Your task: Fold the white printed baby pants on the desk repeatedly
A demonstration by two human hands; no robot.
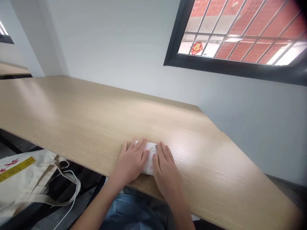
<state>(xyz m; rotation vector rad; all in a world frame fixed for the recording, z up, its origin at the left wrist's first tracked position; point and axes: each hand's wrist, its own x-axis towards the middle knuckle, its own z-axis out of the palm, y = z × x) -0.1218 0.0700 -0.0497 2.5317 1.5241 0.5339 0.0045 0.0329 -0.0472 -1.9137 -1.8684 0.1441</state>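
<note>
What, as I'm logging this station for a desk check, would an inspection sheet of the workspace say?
Surface: pale wood-grain table, with light reflecting off it.
Job's things: a white packet with small printed figures, lying near the table's front edge, partly covered by hands.
Clutter: a cream bag with a yellow strip, beside the table at left.
Grippers: bare left hand and right hand, fingers extended, resting on the packet's two sides.
Cables: a thin white cord hanging by the bag; its ends are unclear.
Surroundings: pale wall, barred window.
</note>
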